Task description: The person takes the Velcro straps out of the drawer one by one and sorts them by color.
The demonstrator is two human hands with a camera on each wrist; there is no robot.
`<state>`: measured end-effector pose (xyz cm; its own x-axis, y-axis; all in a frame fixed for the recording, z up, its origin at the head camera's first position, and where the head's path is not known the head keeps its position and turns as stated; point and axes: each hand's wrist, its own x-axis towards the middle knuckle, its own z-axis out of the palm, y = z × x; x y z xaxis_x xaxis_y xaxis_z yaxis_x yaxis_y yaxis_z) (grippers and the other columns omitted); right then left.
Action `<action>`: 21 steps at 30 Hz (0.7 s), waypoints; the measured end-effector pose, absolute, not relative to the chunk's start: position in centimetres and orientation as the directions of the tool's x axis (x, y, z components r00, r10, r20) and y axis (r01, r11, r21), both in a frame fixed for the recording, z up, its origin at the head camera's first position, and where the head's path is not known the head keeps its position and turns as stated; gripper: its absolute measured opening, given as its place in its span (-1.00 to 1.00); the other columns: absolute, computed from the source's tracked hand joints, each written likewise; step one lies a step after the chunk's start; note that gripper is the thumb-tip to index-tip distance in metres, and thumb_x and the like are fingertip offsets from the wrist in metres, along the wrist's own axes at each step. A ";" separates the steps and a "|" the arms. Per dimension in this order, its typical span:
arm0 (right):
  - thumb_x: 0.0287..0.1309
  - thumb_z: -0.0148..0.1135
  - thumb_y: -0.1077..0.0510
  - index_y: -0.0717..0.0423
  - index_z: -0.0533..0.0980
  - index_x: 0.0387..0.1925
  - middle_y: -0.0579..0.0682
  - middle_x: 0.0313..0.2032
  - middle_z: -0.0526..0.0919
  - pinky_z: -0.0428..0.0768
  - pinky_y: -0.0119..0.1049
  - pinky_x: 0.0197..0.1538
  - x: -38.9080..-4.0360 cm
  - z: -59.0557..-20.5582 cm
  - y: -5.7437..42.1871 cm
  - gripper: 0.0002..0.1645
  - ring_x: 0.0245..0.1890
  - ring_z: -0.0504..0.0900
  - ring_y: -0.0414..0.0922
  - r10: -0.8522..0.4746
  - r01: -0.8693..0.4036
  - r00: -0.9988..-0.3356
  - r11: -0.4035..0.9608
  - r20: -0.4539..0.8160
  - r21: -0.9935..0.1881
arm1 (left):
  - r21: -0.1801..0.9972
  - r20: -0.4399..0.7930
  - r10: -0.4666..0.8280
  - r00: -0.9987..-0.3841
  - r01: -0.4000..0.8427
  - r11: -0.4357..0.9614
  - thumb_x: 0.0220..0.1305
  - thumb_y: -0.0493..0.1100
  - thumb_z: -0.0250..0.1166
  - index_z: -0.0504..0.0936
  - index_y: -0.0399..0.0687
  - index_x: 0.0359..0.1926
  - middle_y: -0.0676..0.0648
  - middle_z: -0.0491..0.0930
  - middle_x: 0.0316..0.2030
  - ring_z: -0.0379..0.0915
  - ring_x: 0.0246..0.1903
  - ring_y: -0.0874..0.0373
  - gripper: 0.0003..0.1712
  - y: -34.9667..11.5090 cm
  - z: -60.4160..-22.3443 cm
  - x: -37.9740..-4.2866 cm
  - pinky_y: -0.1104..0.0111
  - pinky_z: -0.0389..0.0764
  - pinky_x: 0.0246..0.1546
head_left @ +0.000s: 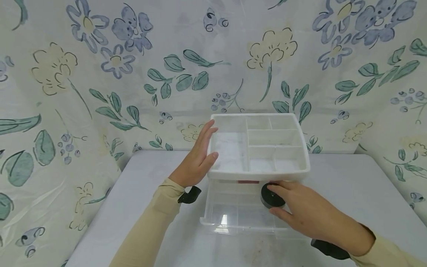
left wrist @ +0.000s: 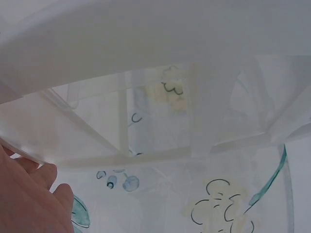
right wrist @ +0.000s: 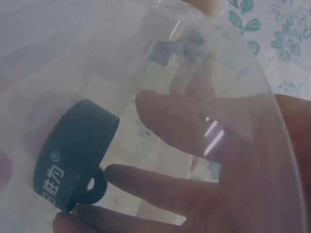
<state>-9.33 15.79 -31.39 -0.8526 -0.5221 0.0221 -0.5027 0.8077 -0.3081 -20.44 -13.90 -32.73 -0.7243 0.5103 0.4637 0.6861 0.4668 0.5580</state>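
Observation:
A white compartment tray forms the top of a small storage box whose clear drawer stands pulled out toward me. My left hand lies along the tray's left side, fingers fairly straight and thumb over the rim. In the drawer, a round black roll shows between the thumb and forefinger of my right hand. The right wrist view, through the clear plastic, shows this roll with white lettering and a small loop. There my fingertips reach the loop while the thumb stands apart from the roll.
The box stands on a white table, near its back edge. A floral sheet hangs behind and down both sides. Something red shows just under the tray's front edge. Each wrist wears a black strap.

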 end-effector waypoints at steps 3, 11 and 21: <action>0.18 0.42 -0.04 0.23 0.50 0.25 0.17 0.24 0.53 0.65 0.00 0.06 -9.5 -31.3 15.8 -0.31 0.17 0.58 0.10 -0.534 -0.518 -0.845 0.805 0.028 -0.288 | 0.561 0.460 0.509 -0.728 0.682 0.469 0.42 -0.09 -0.09 -0.03 -0.18 0.53 0.00 -0.31 0.60 -0.34 0.56 0.08 -0.27 -13.8 -32.7 -20.4 -0.07 -0.08 0.50; 0.11 0.48 0.04 0.25 0.51 0.22 0.17 0.20 0.56 0.67 -0.02 0.02 -9.8 -31.3 15.7 -0.31 0.13 0.60 0.09 -0.541 -0.531 -0.840 0.809 0.031 -0.252 | 0.567 0.453 0.505 -0.735 0.674 0.473 0.42 -0.09 -0.09 -0.03 -0.20 0.53 0.01 -0.32 0.60 -0.33 0.56 0.08 -0.26 -13.7 -32.7 -20.5 -0.09 -0.07 0.49; 0.08 0.50 0.02 0.20 0.56 0.19 0.15 0.18 0.58 0.66 0.01 0.04 -9.8 -31.6 15.5 -0.34 0.13 0.60 0.10 -0.498 -0.489 -0.867 0.840 0.023 -0.234 | 0.571 0.451 0.501 -0.739 0.670 0.475 0.42 -0.06 -0.09 -0.03 -0.18 0.53 0.04 -0.32 0.60 -0.32 0.56 0.09 -0.26 -13.8 -32.6 -20.4 -0.10 -0.05 0.48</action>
